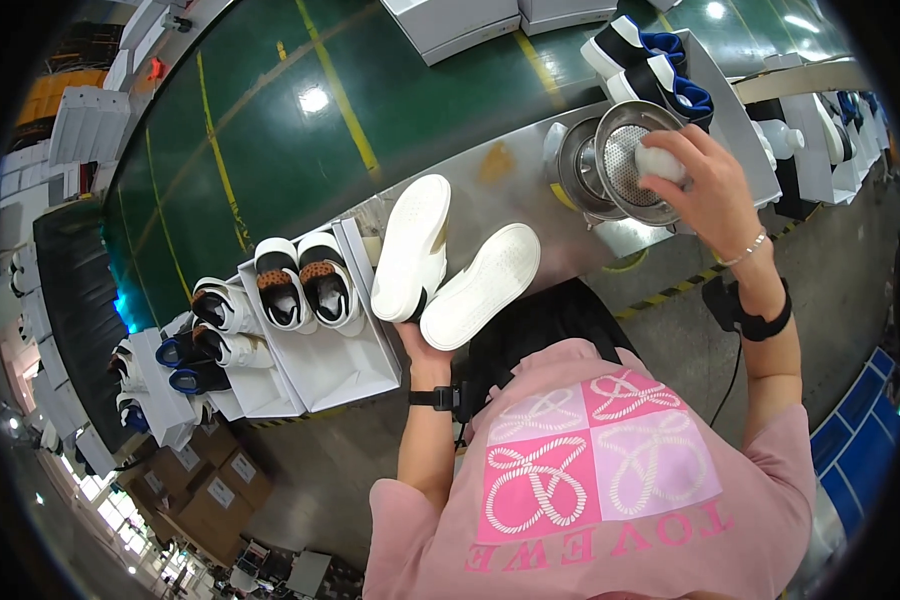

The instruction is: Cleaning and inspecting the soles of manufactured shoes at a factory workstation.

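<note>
Two shoes (410,240) in the left hand, one ball in the right

The left hand (422,345) grips both shoes by their near ends, white soles turned up toward the head; its fingers are mostly hidden behind them, so how they are bent I cannot tell. One shoe stretches ahead of this hand, the other slants away to its right. Just left of the hand stands an open white box (335,375) with a spotted pair (328,282) in its far part. Ahead of the hand runs the metal bench (470,180).

The right hand (710,180), well apart from the left, pinches the white ball (660,163) between thumb and fingers. Ball and fingertips are over a perforated dish (622,165), whether touching it I cannot tell. To the left of this hand, partly covered by the dish, is a metal pot (575,160). Ahead of the hand sits a blue-lined pair (642,75), beside a grey box (735,120). A bracelet (748,250) circles the right wrist, just behind the hand
</note>
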A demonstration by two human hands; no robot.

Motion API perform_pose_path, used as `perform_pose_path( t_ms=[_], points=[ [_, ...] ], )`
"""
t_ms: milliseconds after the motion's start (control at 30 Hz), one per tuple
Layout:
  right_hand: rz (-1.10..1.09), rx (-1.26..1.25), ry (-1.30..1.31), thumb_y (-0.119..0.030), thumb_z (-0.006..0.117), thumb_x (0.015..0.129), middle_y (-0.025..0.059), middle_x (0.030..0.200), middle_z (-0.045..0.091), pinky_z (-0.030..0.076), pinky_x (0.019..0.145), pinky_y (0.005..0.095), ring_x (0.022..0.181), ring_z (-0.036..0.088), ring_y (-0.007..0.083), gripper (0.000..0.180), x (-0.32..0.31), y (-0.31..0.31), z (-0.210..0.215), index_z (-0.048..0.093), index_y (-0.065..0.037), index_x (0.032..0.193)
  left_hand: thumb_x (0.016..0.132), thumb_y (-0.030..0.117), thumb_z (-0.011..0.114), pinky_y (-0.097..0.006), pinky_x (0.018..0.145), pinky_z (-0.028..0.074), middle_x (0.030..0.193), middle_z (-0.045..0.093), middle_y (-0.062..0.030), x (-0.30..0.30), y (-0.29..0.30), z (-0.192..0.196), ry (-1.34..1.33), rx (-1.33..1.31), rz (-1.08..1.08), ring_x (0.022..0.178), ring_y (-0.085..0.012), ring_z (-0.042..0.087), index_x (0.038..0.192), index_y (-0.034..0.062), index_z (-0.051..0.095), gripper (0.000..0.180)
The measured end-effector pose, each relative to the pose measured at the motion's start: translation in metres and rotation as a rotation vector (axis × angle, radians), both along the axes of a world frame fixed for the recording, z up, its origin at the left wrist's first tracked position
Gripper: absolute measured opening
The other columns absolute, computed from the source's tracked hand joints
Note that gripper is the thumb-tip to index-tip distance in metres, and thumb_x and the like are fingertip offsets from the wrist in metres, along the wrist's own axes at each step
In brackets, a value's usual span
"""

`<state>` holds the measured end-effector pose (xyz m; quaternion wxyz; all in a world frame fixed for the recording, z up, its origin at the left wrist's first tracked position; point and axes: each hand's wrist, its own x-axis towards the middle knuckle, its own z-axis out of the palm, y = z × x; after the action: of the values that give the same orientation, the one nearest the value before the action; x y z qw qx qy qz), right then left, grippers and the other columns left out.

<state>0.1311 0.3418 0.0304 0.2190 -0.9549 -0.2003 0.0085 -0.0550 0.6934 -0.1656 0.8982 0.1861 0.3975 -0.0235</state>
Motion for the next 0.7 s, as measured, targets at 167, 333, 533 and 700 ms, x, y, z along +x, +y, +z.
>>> perform_pose_path(
  t_ms=[167,333,533,700],
  points=[
    [-0.118,0.121,-0.032,-0.015,0.079,0.080,0.0112,0.102,0.064,0.053,0.078,0.0403,0.092,0.065,0.0342,0.035,-0.006,0.017,-0.023,0.064,-0.007,0.111,0.097,0.055,0.048,-0.049,0.107,0.047,0.143,0.054,-0.0130,-0.002,0.001,-0.010,-0.008,0.127,0.004,0.128,-0.0342,0.055,0.145,0.0084,0.046,0.067],
    [-0.185,0.139,-0.068,-0.015,0.078,0.081,0.0110,0.107,0.066,0.053,0.081,0.0392,0.093,0.065,0.0350,0.035,-0.011,0.016,-0.039,0.064,-0.006,0.112,0.098,0.052,0.048,-0.048,0.107,0.047,0.142,0.055,-0.0125,-0.001,0.003,-0.008,-0.033,0.036,-0.014,0.127,-0.0331,0.055,0.143,0.0062,0.048,0.065],
    [-0.298,0.286,-0.265,-0.012,0.080,0.081,0.0092,0.105,0.070,0.054,0.069,0.0327,0.088,0.069,0.0238,0.036,-0.034,0.027,-0.029,0.064,-0.008,0.113,0.098,0.053,0.045,-0.046,0.107,0.046,0.141,0.056,-0.0119,0.001,0.005,-0.008,-0.015,-0.032,-0.039,0.127,-0.0324,0.055,0.141,0.0053,0.050,0.065],
    [-0.336,0.563,-0.068,-0.007,0.084,0.078,0.0106,0.114,0.069,0.058,0.079,0.0279,0.098,0.068,0.0183,0.046,-0.134,0.072,-0.055,0.063,-0.004,0.119,0.097,0.053,0.045,-0.047,0.108,0.045,0.141,0.056,-0.0119,-0.002,0.007,-0.006,-0.028,0.013,-0.062,0.128,-0.0329,0.055,0.142,0.0056,0.050,0.065]
  ],
)
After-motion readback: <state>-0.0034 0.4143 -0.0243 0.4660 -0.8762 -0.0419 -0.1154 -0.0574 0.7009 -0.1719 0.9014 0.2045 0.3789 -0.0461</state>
